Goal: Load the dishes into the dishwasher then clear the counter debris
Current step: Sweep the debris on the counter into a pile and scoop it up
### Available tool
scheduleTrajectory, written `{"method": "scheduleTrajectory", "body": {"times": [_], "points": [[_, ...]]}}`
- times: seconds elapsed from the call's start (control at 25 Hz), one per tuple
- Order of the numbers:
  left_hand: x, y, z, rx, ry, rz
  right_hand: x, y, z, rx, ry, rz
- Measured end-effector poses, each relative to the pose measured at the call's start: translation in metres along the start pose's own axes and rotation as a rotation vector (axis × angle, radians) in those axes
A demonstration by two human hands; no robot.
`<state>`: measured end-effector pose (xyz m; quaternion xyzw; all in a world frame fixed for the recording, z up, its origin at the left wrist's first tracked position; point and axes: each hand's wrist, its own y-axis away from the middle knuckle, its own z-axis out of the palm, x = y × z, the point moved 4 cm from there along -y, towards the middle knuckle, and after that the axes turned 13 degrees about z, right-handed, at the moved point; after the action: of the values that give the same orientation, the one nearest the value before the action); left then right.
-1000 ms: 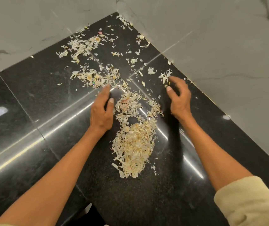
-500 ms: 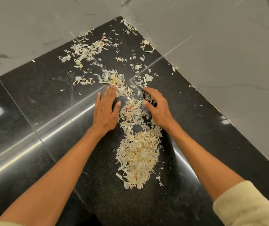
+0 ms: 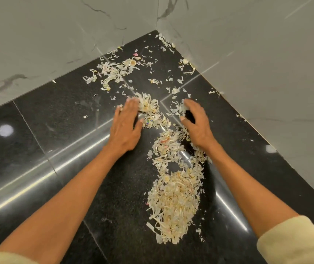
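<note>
Two hands (image 3: 126,126), one gathered debris pile (image 3: 175,202)

Two grey marble-patterned walls (image 3: 47,44) with dark veins meet in a corner at the far end. Bright round light reflections (image 3: 5,130) and long streaks show on the glossy black surface below.

Pale peel debris (image 3: 175,202) (heaped, scattered) on counter (image 3: 57,130)

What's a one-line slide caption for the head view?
Both hands, left hand and right hand, rake pale papery peel scraps into a pile on the glossy black stone counter.
</note>
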<state>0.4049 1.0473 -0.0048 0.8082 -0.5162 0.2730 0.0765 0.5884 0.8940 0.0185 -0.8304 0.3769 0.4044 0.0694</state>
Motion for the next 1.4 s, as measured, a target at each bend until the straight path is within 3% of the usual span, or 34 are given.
{"method": "scheduleTrajectory", "body": {"times": [0.08, 0.12, 0.24, 0.32, 0.44, 0.6, 0.72, 0.8, 0.88, 1.0, 1.08, 1.2, 1.28, 1.4], "points": [[0.009, -0.004, 0.004, 0.004, 0.118, 0.060, -0.007, 0.005, 0.008, -0.020, -0.048, -0.097], [0.008, -0.006, 0.001, 0.044, 0.175, 0.075, -0.005, -0.002, -0.001, 0.057, -0.078, -0.101], [-0.020, -0.005, -0.029, 0.275, 0.148, -0.045, 0.018, -0.041, -0.044, 0.333, -0.077, 0.143], [-0.054, 0.001, -0.051, 0.365, 0.059, -0.259, 0.029, -0.063, -0.051, 0.297, 0.015, 0.254], [-0.086, -0.006, -0.060, 0.265, -0.058, -0.427, 0.007, -0.075, -0.022, 0.141, 0.088, 0.126], [-0.068, -0.031, -0.042, 0.080, -0.086, -0.201, -0.046, -0.069, 0.028, -0.084, -0.020, -0.057], [-0.054, -0.035, -0.042, 0.078, 0.128, -0.018, -0.058, -0.075, 0.035, -0.054, -0.114, -0.158], [-0.066, -0.033, -0.058, 0.250, 0.181, -0.068, -0.050, -0.096, 0.020, 0.102, -0.124, -0.058], [-0.095, -0.029, -0.074, 0.363, 0.089, -0.244, -0.033, -0.120, 0.003, 0.201, -0.080, 0.133], [-0.134, -0.030, -0.082, 0.242, -0.096, -0.408, -0.027, -0.142, 0.001, 0.194, 0.042, 0.233], [-0.136, -0.038, -0.076, 0.141, -0.180, -0.341, -0.046, -0.144, 0.017, 0.104, 0.018, 0.175], [-0.118, -0.057, -0.063, 0.086, -0.030, -0.112, -0.074, -0.136, 0.044, -0.023, -0.076, -0.027], [-0.113, -0.071, -0.067, 0.147, 0.093, -0.015, -0.075, -0.144, 0.038, 0.131, -0.097, -0.110], [-0.136, -0.081, -0.086, 0.336, 0.022, -0.164, -0.055, -0.171, 0.009, 0.346, 0.002, 0.050]]}}
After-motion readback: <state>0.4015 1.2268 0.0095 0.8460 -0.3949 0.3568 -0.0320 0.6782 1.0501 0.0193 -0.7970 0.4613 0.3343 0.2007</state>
